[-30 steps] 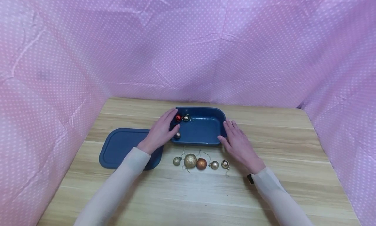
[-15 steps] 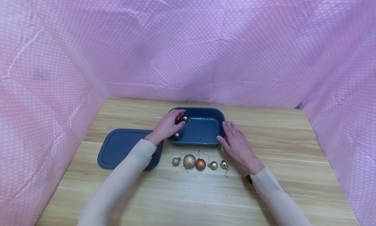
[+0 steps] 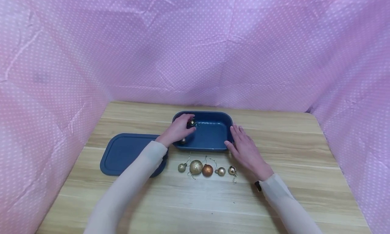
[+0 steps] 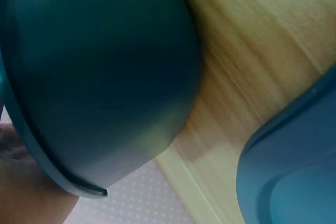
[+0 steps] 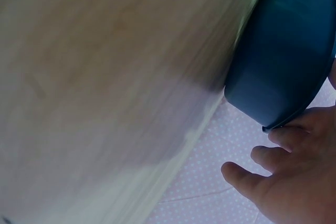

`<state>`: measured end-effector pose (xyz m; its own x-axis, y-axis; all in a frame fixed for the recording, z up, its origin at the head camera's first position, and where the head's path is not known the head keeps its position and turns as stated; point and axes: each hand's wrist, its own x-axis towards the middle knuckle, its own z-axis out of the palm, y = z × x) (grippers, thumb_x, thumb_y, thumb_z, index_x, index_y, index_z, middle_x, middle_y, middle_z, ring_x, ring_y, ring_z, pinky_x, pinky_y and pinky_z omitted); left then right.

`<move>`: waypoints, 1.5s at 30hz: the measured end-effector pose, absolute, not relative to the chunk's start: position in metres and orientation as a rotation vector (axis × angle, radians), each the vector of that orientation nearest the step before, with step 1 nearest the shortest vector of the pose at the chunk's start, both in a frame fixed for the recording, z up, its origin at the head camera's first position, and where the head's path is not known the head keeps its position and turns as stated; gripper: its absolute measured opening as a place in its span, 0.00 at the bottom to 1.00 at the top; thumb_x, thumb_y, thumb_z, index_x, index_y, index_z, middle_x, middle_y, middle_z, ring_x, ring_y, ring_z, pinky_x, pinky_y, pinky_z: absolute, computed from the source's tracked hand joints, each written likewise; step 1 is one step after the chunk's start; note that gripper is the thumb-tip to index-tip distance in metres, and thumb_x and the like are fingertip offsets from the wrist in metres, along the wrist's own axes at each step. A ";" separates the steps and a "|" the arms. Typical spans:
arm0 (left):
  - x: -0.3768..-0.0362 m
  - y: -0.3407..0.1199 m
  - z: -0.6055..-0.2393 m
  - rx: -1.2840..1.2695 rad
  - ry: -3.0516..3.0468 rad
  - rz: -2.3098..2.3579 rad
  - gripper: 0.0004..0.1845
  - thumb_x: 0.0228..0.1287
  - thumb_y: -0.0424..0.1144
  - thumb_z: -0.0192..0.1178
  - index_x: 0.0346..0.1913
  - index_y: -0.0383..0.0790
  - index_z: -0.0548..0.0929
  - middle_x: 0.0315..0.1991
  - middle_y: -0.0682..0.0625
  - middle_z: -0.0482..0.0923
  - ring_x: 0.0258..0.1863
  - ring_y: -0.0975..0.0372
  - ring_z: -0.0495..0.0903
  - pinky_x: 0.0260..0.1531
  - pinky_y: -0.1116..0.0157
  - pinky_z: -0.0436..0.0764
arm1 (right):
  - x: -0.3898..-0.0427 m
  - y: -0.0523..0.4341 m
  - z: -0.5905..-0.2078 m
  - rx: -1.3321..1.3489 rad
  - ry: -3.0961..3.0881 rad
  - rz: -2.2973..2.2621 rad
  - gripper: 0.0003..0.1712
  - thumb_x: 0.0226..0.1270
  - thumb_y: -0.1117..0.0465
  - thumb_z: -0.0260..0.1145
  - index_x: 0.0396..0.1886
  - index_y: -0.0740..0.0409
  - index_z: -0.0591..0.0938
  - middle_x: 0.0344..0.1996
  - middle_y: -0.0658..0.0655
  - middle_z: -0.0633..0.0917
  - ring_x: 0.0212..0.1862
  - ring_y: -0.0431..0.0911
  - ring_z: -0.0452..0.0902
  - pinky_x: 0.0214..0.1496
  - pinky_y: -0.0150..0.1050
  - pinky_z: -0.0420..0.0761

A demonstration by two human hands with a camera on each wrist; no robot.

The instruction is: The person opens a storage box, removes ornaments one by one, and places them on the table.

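In the head view a blue rectangular box stands near the back of the table. My left hand reaches over its left rim, thumb and fingers on either side of a small gold bauble; I cannot tell whether they pinch it. A second small bauble lies under that hand, inside the box. The red bauble is hidden there. My right hand touches the box's right end with its fingers straight and spread. The right wrist view shows this hand with fingertips at the rim of the box.
A blue lid lies left of the box, partly under the left sleeve. In front of the box is a row of baubles, among them a glittery gold one, a copper one and a shiny gold one. Pink dotted cloth hangs behind.
My left hand has moved right from the box's left end to over the small baubles inside, covering the red one. My right hand has stayed at the right end.
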<state>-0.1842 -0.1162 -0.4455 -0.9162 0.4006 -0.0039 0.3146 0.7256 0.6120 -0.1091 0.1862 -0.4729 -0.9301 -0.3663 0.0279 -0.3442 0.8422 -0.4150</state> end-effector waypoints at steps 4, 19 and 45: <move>-0.186 -0.114 -0.447 0.566 2.790 0.902 0.33 0.72 0.40 0.65 0.74 0.30 0.69 0.70 0.35 0.71 0.70 0.47 0.71 0.70 0.51 0.69 | -0.109 0.186 -0.473 -0.581 2.966 -0.658 0.45 0.84 0.36 0.43 0.84 0.63 0.51 0.83 0.62 0.49 0.83 0.61 0.41 0.79 0.63 0.52; -0.190 -0.101 -0.447 0.519 2.745 0.829 0.34 0.73 0.41 0.65 0.76 0.33 0.67 0.71 0.36 0.71 0.68 0.47 0.73 0.68 0.51 0.72 | -0.110 0.185 -0.475 -0.582 2.982 -0.686 0.43 0.84 0.39 0.46 0.83 0.64 0.53 0.83 0.63 0.52 0.82 0.62 0.44 0.78 0.64 0.54; -0.197 -0.088 -0.466 0.500 2.866 0.760 0.24 0.69 0.44 0.70 0.62 0.35 0.81 0.56 0.41 0.78 0.57 0.51 0.78 0.61 0.49 0.76 | -0.111 0.186 -0.473 -0.601 2.980 -0.684 0.43 0.84 0.40 0.47 0.83 0.65 0.53 0.82 0.64 0.52 0.82 0.63 0.45 0.78 0.63 0.55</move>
<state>-0.1972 -0.0882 -0.4662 -0.9359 0.3495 -0.0443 0.2816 0.8177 0.5020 -0.1108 0.1859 -0.4731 -0.9253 -0.3745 0.0602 -0.3633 0.8293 -0.4246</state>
